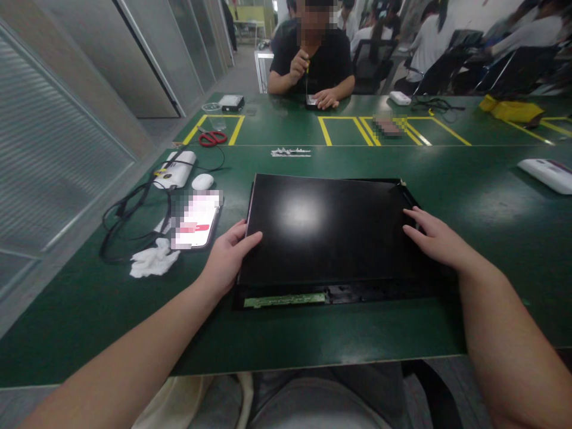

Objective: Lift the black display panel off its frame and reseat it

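Note:
A black LCD panel (330, 229) lies slightly askew over a black frame (379, 291), whose upper right corner and lower strip show from under it. A green circuit board strip (286, 300) runs along the near edge of that frame. My left hand (230, 253) grips the panel's left edge, thumb on top and fingers at the side, partly hidden. At the opposite edge, my right hand (431, 238) holds the panel with thumb and fingers bent at its rim; the fingertips' exact contact is hard to make out.
To the left lie a phone (196, 220), crumpled tissue (154, 259), black cables (134, 220), a white device (176, 170) and red-handled scissors (213, 139). Small white parts (290, 152) sit beyond the panel. Across the table (379, 158), a person (310, 65) holds a tool over a small device.

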Demonstrator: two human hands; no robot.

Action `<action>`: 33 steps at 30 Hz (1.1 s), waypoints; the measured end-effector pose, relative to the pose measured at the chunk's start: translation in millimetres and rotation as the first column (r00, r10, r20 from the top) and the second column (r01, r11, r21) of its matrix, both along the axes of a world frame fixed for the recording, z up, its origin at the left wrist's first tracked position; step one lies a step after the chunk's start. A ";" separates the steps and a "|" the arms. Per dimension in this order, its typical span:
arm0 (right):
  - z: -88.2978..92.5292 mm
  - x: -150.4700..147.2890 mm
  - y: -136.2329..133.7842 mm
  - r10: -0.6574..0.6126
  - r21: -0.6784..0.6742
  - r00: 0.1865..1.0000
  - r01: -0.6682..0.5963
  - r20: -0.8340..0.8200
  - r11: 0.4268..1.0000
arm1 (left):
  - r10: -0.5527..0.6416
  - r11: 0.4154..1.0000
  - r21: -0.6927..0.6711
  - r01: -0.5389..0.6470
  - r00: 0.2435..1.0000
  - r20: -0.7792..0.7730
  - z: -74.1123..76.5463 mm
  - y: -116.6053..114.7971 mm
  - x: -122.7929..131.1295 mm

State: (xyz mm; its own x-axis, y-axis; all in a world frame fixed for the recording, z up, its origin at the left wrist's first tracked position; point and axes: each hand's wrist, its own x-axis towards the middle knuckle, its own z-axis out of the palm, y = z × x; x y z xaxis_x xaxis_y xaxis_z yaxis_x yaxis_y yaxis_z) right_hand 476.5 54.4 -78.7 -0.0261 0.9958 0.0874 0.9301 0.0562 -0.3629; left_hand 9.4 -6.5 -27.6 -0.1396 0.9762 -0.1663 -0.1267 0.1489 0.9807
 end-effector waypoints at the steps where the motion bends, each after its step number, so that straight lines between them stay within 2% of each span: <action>1: -0.1 0.2 0.1 0.003 -0.002 1.000 -0.003 0.002 1.000 | -0.010 1.000 0.005 0.010 0.999 -0.036 -1.2 -0.3 -0.9; 6: -1.1 2.6 0.6 0.012 -0.004 1.000 -0.012 -0.001 1.000 | -0.034 0.999 0.000 0.034 0.997 -0.073 -4.8 -1.3 -3.4; 21: 9.7 -7.7 -6.0 -0.040 -0.011 0.999 0.040 -0.002 0.999 | -0.073 0.997 -0.014 0.072 0.997 -0.035 3.0 -1.6 -4.4; 33: 15.7 -9.8 -4.2 -0.044 -0.024 0.999 0.044 0.004 0.999 | -0.085 0.992 0.083 0.098 0.985 -0.147 -6.2 -1.8 -7.4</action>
